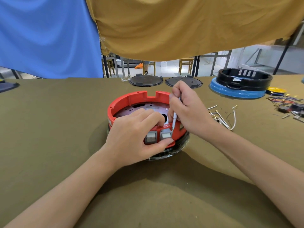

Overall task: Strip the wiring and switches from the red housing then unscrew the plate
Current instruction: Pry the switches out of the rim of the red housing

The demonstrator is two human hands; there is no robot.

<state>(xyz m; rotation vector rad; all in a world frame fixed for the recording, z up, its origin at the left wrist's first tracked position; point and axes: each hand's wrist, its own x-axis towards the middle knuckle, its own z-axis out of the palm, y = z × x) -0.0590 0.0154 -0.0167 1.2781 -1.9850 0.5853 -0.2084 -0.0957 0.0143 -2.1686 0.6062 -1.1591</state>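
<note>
Hands at work on a stripped appliance base: the left hand (136, 135) grips the near wall of the round red plastic housing (131, 99), fingers hooked over the rim and thumb pressed under two grey rocker switches (158, 136) set in that wall, while the right hand (185, 111) pinches a slim grey metal screwdriver (174, 116) whose tip angles down behind the right-hand switch. The housing sits on a black, film-wrapped ring at the middle of the olive cloth-covered table (49, 129), with the perforated metal plate (141, 109) still bedded inside it.

Wiring appears already out: loose white leads with brass terminals (220, 117) lie just right of the housing. The step in hand looks to be freeing the switches, and the next move likely calls for levering the retaining clip while the thumb pushes the switch inward.

Hidden from view are the tool's tip and the switch clips, covered by fingers. Small coloured wires and parts (289, 106) at the table's right edge are hard to make out and partly cut off.
</note>
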